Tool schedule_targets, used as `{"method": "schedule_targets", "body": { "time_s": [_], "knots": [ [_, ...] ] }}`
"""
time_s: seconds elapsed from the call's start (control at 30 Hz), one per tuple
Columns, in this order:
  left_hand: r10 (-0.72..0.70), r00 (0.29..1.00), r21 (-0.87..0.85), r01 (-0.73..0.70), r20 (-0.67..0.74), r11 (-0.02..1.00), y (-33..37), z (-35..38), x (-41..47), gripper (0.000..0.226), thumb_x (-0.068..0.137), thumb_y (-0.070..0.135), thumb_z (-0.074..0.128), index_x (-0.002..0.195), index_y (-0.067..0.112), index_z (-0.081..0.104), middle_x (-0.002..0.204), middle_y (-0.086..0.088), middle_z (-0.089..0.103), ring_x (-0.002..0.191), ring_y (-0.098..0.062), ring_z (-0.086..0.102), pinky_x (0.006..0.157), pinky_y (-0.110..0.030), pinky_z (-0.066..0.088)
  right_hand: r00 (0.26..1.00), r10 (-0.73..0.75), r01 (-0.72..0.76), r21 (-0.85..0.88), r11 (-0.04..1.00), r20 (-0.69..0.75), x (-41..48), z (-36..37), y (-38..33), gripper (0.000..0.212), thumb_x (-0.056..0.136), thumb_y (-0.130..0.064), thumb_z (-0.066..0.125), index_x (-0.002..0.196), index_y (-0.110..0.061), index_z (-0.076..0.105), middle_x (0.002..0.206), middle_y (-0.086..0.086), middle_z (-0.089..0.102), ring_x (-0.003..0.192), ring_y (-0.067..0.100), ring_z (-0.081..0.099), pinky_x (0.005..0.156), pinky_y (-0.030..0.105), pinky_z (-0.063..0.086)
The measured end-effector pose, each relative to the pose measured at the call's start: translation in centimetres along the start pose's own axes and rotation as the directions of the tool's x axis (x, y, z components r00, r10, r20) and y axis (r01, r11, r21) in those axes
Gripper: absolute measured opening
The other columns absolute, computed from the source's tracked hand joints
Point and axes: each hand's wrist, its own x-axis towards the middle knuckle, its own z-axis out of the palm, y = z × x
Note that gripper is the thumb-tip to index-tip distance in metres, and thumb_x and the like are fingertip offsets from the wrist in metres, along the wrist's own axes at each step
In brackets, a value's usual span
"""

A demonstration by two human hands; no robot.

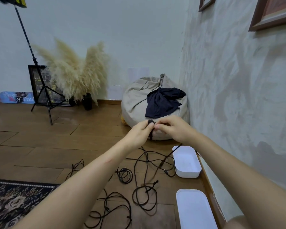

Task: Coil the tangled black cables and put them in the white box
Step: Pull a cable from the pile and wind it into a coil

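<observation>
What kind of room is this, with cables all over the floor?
Most likely a lived-in room at home, perhaps doubling as a photo corner: a beanbag with dark clothing dropped on it, pampas grass in a vase, a patterned rug, and a tripod stand.

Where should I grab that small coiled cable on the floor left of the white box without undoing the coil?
Take the small coiled cable from above, pinching across all its turns at the right rim, away from the loose end at its upper left. It lies flat on the floor with turns overlapping, so one pinch should keep them together.
</observation>
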Motion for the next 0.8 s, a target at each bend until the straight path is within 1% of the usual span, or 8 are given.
{"method": "schedule_targets", "body": {
  "time_s": [0.17, 0.27, 0.37, 0.43, 0.53, 0.6, 0.7, 0.8],
  "knots": [
    [0.033, 0.978, -0.063, -0.021, 0.206, 0.998, 0.4, -0.2, -0.7, 0.034, 0.111, 0.037, 0.035, 0.104, 0.022, 0.065, 0.086, 0.010, 0.068, 0.096, -0.010, 0.062, 0.106, -0.041, 0.045, 0.995, 0.070, -0.063, 0.095, 0.994, -0.073, -0.7, -0.5, 0.8, 0.015, 0.093, -0.029, 0.073, 0.078, -0.024, 0.074, 0.062, -0.015, 0.061, 0.062, 0.001, 0.050, 0.060, 0.017, 0.038],
    [0.054, 0.970, 0.020, -0.061, 0.237, 0.998, 0.4, -0.3, -0.7, 0.022, 0.102, 0.039, 0.051, 0.098, 0.025, 0.066, 0.088, 0.010, 0.067, 0.090, -0.010, 0.062, 0.094, -0.037, 0.048, 0.987, 0.119, -0.103, 0.139, 0.985, -0.112, -0.7, -0.4, 1.5, 0.014, 0.090, -0.031, 0.075, 0.078, -0.023, 0.074, 0.064, -0.008, 0.058, 0.062, 0.006, 0.047, 0.062, 0.025, 0.037],
    [0.092, 0.984, 0.123, -0.111, 0.150, 0.986, 0.3, 0.4, -0.8, 0.025, 0.104, 0.035, 0.053, 0.089, 0.020, 0.065, 0.082, 0.006, 0.068, 0.077, -0.010, 0.061, 0.078, -0.034, 0.049, 0.985, 0.128, -0.108, 0.163, 0.981, -0.116, -0.7, -0.2, 1.8, 0.016, 0.090, -0.031, 0.076, 0.082, -0.017, 0.076, 0.065, -0.005, 0.058, 0.061, 0.003, 0.045, 0.059, 0.018, 0.035],
    [0.082, 0.992, 0.142, -0.095, 0.098, 0.985, 0.0, 0.8, -0.8, 0.028, 0.105, 0.033, 0.051, 0.087, 0.018, 0.065, 0.080, 0.005, 0.069, 0.074, -0.010, 0.062, 0.075, -0.034, 0.050, 0.987, 0.124, -0.109, 0.137, 0.984, -0.100, -0.5, 0.1, 1.8, 0.016, 0.091, -0.033, 0.074, 0.084, -0.018, 0.076, 0.068, -0.005, 0.060, 0.062, 0.001, 0.047, 0.060, 0.017, 0.037],
    [0.030, 1.000, 0.103, -0.031, 0.008, 0.994, -0.3, 0.3, -0.7, 0.029, 0.106, 0.031, 0.049, 0.087, 0.016, 0.065, 0.080, 0.002, 0.070, 0.080, -0.021, 0.066, 0.081, -0.043, 0.053, 0.991, 0.121, -0.116, 0.073, 0.991, -0.061, -0.3, 0.2, 2.6, 0.014, 0.096, -0.035, 0.067, 0.091, -0.024, 0.074, 0.083, 0.004, 0.068, 0.076, 0.010, 0.056, 0.074, 0.037, 0.048],
    [0.010, 0.999, 0.087, -0.006, -0.052, 0.996, -0.3, -0.2, -0.7, 0.033, 0.107, 0.031, 0.048, 0.085, 0.014, 0.065, 0.082, -0.004, 0.071, 0.083, -0.027, 0.065, 0.084, -0.047, 0.053, 0.989, 0.140, -0.138, 0.044, 0.989, -0.049, -0.4, -0.1, 3.0, 0.013, 0.099, -0.032, 0.063, 0.097, -0.024, 0.074, 0.089, 0.006, 0.070, 0.083, 0.016, 0.060, 0.081, 0.043, 0.050],
    [-0.003, 0.999, 0.093, 0.007, -0.036, 0.996, -0.5, -0.8, -0.8, 0.033, 0.107, 0.031, 0.048, 0.085, 0.013, 0.065, 0.083, -0.004, 0.071, 0.083, -0.027, 0.066, 0.086, -0.048, 0.052, 0.984, 0.140, -0.136, 0.045, 0.990, -0.107, -0.7, -0.3, 2.9, 0.012, 0.100, -0.029, 0.062, 0.095, -0.028, 0.072, 0.078, -0.010, 0.065, 0.073, 0.004, 0.056, 0.070, 0.029, 0.045],
    [0.030, 0.996, 0.075, -0.036, 0.082, 0.997, 0.3, -0.4, -1.1, 0.032, 0.106, 0.034, 0.050, 0.086, 0.015, 0.065, 0.081, 0.003, 0.070, 0.084, -0.024, 0.066, 0.089, -0.046, 0.052, 0.968, 0.115, -0.093, 0.109, 0.990, -0.224, -0.4, -0.5, 1.8, 0.013, 0.101, -0.026, 0.062, 0.095, -0.025, 0.073, 0.069, -0.013, 0.058, 0.060, -0.001, 0.047, 0.062, 0.017, 0.037]
  ]
}}
